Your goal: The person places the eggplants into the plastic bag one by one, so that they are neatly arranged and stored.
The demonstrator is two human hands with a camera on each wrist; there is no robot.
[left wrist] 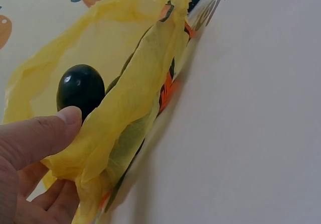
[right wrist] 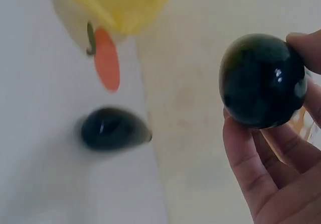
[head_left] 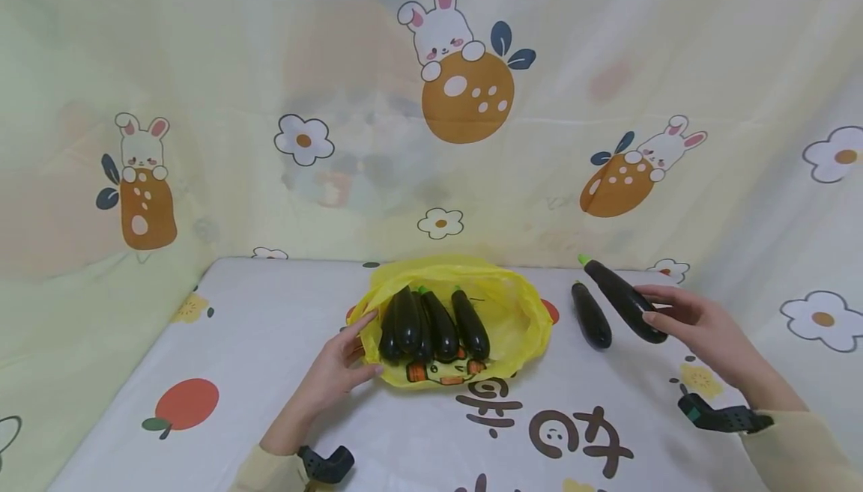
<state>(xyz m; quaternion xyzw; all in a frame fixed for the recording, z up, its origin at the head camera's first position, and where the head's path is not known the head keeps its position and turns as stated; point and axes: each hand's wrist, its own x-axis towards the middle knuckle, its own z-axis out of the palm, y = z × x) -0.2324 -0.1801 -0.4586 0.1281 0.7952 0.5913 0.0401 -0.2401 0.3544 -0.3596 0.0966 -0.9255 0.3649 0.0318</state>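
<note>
An eggplant is off the table in my right hand; thumb and fingers grip it near its blunt dark end, its green stem pointing up and left. The right wrist view shows that rounded end close up. My left hand holds the left edge of a yellow plastic bag, thumb on the rim and the other fingers lower down. Several eggplants lie side by side in the bag's open mouth. The left wrist view has one eggplant just beyond the thumb.
Another eggplant lies on the white printed tablecloth, between the bag and my right hand. A pale curtain with rabbit and flower prints hangs behind the table and along both sides.
</note>
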